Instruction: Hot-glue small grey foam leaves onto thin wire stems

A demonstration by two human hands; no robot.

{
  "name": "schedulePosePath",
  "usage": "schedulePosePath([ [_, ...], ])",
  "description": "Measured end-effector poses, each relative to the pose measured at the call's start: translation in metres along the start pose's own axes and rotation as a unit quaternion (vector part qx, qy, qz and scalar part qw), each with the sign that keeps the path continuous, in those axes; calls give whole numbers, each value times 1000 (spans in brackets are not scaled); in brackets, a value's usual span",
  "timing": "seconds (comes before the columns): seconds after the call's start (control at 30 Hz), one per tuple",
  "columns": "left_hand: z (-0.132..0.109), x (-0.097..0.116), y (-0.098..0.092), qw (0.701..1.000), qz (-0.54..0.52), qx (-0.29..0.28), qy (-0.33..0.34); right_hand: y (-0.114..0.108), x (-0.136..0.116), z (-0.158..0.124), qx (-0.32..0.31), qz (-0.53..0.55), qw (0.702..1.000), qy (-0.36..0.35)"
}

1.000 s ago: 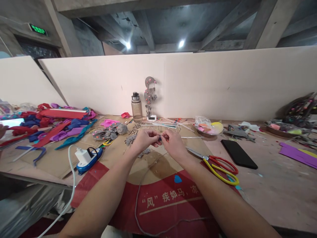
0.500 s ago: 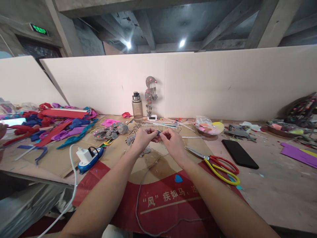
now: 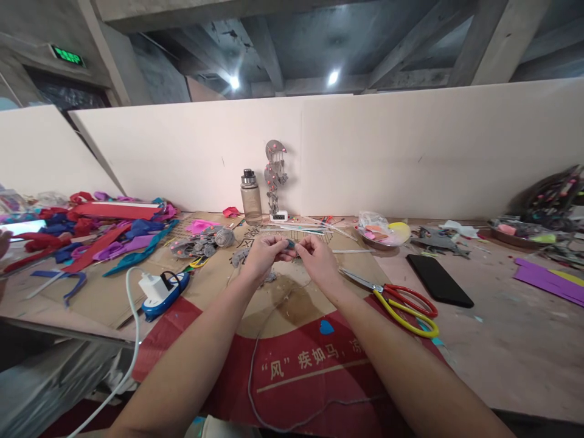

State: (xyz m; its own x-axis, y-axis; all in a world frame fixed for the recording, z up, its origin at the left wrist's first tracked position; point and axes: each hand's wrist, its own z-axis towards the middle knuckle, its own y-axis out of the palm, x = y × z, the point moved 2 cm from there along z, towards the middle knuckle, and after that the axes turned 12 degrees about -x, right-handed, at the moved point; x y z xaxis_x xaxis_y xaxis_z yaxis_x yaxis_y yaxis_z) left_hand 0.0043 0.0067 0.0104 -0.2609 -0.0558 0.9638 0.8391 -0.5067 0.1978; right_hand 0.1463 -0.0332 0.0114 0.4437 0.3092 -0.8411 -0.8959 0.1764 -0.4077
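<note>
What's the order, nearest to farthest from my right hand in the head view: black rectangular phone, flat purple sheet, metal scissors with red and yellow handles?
From your right hand:
1. Metal scissors, just right of it.
2. Black phone, right of the scissors.
3. Purple sheet, far right, near the picture's edge.

Held piece [image 3: 291,244]: it is too small for us to tell its material.
Grey cord [image 3: 249,380]: we see soft yarn, matt and a little fuzzy.
Scissors [image 3: 381,289]: blades of shiny metal, handles of smooth material that looks like plastic.
Cardboard [image 3: 292,322]: brown paper surface, matt, with a red printed part.
Bottle [image 3: 251,202]: to us it looks as see-through plastic, smooth, with a shiny metallic band.
Phone [image 3: 440,280]: smooth and dark.
Power strip [image 3: 171,298]: blue plastic, rather glossy.
Back panel [image 3: 365,152]: flat, matt, quite smooth.
</note>
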Motion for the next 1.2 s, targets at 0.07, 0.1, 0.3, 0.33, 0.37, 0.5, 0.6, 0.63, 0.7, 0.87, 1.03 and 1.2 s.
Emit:
schedulePosePath([
  [0.07,3,0,-10,999,-6,30,7,1,7,0,-41,10,999,7],
  [0.1,5,1,-16,998,-7,54,19,2,9,-2,-70,13,997,11],
  [0.3,13,16,-57,977,-123,135,105,11,6,-16,-348,-13,935,-72],
  [0.33,13,20,-61,971,-169,121,121,10,7,-16,-389,-14,919,-71],
  [0.37,12,25,-63,961,-214,107,139,6,9,-15,-408,-14,911,-54],
  [0.5,7,37,-63,945,-279,75,154,-27,32,3,-193,-101,974,63],
  [0.6,6,34,-54,952,-248,90,156,-38,50,13,-82,-266,954,108],
  [0.63,7,31,-50,957,-232,85,151,-36,56,14,-92,-299,941,131],
  [0.7,8,26,-42,969,-195,60,137,-27,63,17,-126,-320,923,170],
  [0.87,7,19,-30,984,-135,24,114,-14,69,26,-147,-276,923,222],
  [1.03,7,17,-31,985,-123,44,116,-22,56,23,-110,-193,953,204],
  [1.2,8,15,-36,980,-122,92,131,-23,20,4,-37,89,995,40],
])
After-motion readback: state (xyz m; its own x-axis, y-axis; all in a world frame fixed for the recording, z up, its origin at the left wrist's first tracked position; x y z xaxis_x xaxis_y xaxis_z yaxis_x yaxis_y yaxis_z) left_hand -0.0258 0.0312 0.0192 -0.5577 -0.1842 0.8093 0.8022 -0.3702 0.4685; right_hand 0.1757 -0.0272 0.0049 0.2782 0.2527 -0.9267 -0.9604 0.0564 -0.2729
